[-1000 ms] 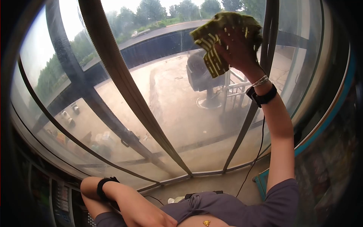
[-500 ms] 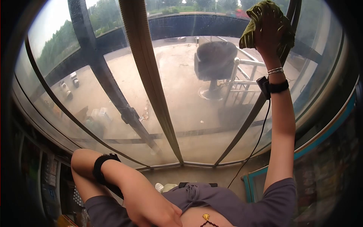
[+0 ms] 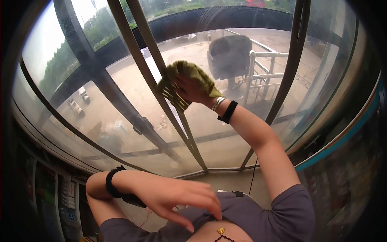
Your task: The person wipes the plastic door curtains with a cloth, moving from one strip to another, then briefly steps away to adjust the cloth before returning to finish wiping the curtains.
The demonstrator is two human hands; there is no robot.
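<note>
My right hand [image 3: 192, 89] holds a crumpled olive-green cloth [image 3: 177, 72] with yellowish stripes against the glass door, by its middle upright frame [image 3: 150, 52]. That arm, with silver bangles and a black strap, is bent and reaches up from the right. Low in the view, my left hand [image 3: 181, 200] hovers before my chest with nothing in it. Its fingers are loosely curved, the thumb apart. A black band [image 3: 114, 182] circles the left wrist. Near its fingertips hangs a gold pendant [image 3: 220, 231].
Through the glass show a dark chair [image 3: 229, 56], metal railings [image 3: 268, 54] and parked scooters [image 3: 83, 95]. Stocked shelves [image 3: 66, 197] line the lower left. A display case with a blue-green edge [image 3: 334, 139] stands on the right. A black cable hangs near the door's foot.
My right hand and the cloth have moved left and down from the upper right glass to the middle frame. My left hand has lifted off my chest and its fingers have spread.
</note>
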